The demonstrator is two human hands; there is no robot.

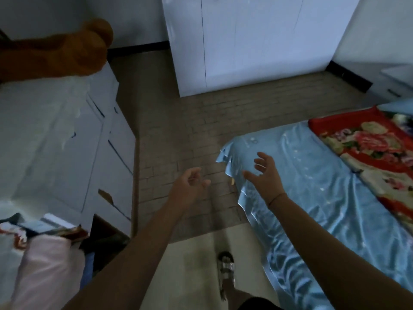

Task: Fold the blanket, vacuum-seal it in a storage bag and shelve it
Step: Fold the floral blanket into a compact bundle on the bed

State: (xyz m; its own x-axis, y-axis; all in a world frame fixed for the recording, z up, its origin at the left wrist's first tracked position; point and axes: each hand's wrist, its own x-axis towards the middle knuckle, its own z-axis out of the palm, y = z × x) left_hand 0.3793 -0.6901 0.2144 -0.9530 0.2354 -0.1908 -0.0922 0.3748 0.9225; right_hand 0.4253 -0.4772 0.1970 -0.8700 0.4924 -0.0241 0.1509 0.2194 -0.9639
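While both hands hover empty, blanket lies lengthwise along bed.

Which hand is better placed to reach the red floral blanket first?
Right. The right hand is open over the blue sheet on the blanket's side; the left hand hangs over the floor, farther away.

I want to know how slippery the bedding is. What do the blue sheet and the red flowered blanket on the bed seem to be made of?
The blue sheet looks like satin or a similar smooth synthetic: it is glossy, with bright highlights along its wrinkles. The red flowered blanket looks like soft plush or fleece: matte, thick at the edge, no shine. Both are guesses from look alone.
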